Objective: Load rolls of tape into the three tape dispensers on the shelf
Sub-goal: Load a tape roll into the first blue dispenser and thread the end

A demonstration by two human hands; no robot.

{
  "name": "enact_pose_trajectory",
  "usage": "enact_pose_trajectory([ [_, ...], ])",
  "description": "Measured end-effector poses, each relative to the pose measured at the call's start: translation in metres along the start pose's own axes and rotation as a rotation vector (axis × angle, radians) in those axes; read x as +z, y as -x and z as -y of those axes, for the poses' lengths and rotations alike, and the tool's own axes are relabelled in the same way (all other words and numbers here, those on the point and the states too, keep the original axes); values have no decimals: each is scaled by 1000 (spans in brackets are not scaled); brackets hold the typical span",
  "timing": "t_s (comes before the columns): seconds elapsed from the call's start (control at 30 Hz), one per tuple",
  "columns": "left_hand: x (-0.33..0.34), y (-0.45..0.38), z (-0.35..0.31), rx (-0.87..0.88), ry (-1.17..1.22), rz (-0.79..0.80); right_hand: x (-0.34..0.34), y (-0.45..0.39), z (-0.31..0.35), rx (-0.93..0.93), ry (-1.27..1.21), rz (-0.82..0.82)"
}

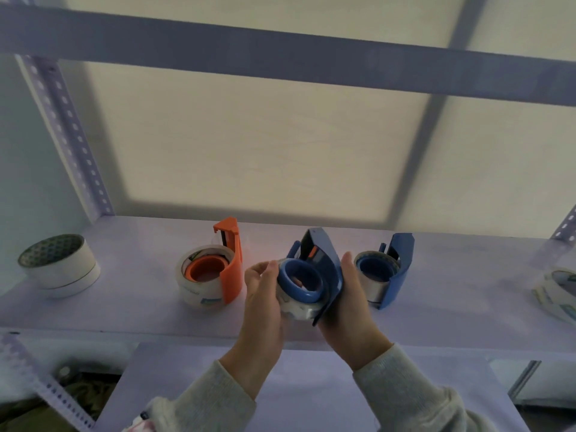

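Both hands gripping blue dispenser: left hand at 9 o'clock on roll, right hand at 3 o'clock.

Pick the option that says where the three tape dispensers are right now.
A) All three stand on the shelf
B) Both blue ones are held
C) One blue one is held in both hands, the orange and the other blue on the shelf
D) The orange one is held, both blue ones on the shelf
C: the left hand and right hand grip the middle blue dispenser, while the orange dispenser and the other blue dispenser stand on the shelf.
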State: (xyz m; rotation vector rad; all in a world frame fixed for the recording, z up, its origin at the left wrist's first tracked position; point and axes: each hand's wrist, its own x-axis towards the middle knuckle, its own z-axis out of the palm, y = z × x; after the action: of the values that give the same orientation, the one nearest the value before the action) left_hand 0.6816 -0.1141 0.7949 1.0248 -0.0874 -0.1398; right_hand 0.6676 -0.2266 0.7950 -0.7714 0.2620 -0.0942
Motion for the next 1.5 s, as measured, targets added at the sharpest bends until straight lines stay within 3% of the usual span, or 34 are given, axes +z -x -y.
enact_pose_trajectory([
  [0.13,-1,-13,5,-49,-221,-30,-2,-8,1,2,61,-74],
  [0.27,-2,-20,8,-9,-488,-58,-7,-16,4,0,208,-26],
  [0.47,-2,-30,13,-90,-592,-70,0,-32,5,-73,494,-106],
  [0.73,1,-47,28,-51,-870,18,-19,-51,17,-112,508,-227],
  [0.97,15,-44,32,42,-851,269,-44,-44,47,-168,646,-312],
  [1.2,20,-41,35,51,-860,254,-55,-46,57,-242,834,-334],
  [1.5,17,-39,35,-25,-901,237,-58,-45,50,-217,726,-259],
])
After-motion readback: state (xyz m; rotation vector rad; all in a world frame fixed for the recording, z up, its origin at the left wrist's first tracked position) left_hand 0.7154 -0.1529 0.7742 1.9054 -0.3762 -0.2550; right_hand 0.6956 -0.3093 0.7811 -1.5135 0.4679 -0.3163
